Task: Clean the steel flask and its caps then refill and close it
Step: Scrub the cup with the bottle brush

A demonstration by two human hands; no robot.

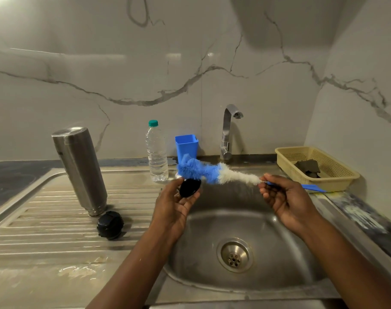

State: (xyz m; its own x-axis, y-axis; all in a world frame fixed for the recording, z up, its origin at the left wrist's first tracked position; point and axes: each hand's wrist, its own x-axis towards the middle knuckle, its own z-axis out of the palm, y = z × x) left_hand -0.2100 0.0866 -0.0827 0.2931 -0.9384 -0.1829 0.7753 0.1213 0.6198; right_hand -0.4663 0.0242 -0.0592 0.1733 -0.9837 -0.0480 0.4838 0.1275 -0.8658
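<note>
Black cap [189, 188] sits in the left hand [174, 206], pinched between thumb and curled fingertips, palm turned up. The right hand [283, 199] grips the blue handle of a bottle brush [212, 173], fingers curled round it just behind the white bristles. The blue bristle end lies right over the cap and seems to touch it. Both hands are held over the sink [279, 253], apart, joined only by the brush. The steel flask [79, 168] stands mouth down on the ribbed drainboard [45, 230], well left of the left hand. A second black cap [110, 225] lies just in front of the flask's mouth. Behind the hands stand a water bottle [157, 152], a blue cup [186, 144] and the tap [229, 130]. A yellow basket [285, 161] sits to the right.
</note>
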